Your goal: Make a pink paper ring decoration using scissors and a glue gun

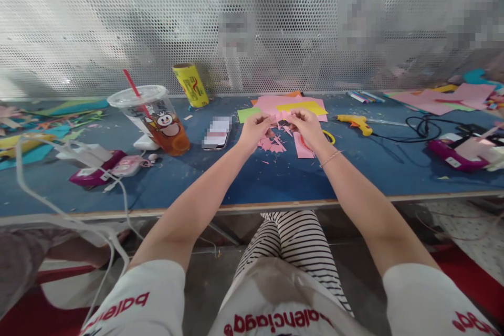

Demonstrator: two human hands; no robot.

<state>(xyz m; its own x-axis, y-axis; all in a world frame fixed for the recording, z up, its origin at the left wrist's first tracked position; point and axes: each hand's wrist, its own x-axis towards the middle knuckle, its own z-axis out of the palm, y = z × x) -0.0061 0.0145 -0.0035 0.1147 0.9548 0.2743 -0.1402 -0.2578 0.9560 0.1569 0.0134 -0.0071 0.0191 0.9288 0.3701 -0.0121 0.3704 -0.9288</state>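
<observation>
Over the blue table, my left hand and my right hand pinch a small piece of pink paper between them. Both sets of fingers are closed at its ends. Beneath them lies a heap of cut pink paper scraps. A pink paper rectangle is partly covered by my right hand, and a yellow loop handle pokes out beside that wrist; the rest of that tool is hidden. Behind my hands are stacked paper sheets in pink, yellow and green.
To the left stand a drink cup with a red straw, a phone, a yellow can and a purple power strip. On the right lie a yellow glue gun, markers and another power strip. A perforated panel rises behind.
</observation>
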